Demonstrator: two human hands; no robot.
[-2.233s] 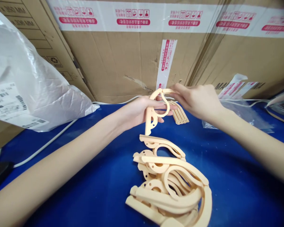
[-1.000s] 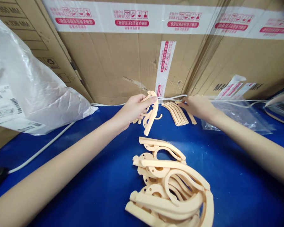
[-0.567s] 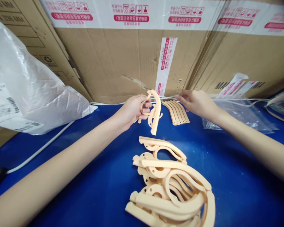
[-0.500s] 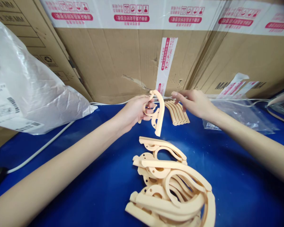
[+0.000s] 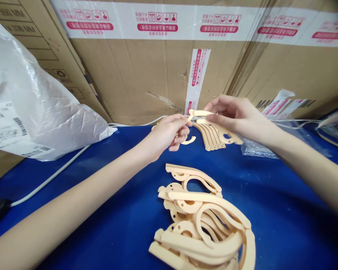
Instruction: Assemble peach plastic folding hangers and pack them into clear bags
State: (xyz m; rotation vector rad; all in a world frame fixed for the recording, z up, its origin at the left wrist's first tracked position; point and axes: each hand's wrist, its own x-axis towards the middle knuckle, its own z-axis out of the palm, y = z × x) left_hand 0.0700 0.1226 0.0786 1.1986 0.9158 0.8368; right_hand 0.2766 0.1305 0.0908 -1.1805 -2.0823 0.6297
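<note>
A cream plastic folding hanger (image 5: 202,113) is held up between both hands above the far part of the table. My left hand (image 5: 167,132) is closed around its hook end, and a curved hook tip shows below the fingers. With thumb and fingers, my right hand (image 5: 238,114) pinches the hanger's arm; part of that arm, with a round cut-out, shows under the hand. Just behind and below lies a neat row of curved cream strips (image 5: 210,137). Nearer me, several more folding hangers (image 5: 211,197) lie in an overlapping pile.
Tall cardboard boxes (image 5: 138,75) with printed tape stand along the back of the blue table (image 5: 107,225). A white padded parcel bag (image 5: 50,112) leans in from the left, beside a white cable (image 5: 52,183). Clear plastic bags (image 5: 295,140) lie behind my right forearm.
My right hand has moved in and taken hold of the hanger's arm. The hanger has turned from upright to nearly level, its arm now pointing right. The pile stays put.
</note>
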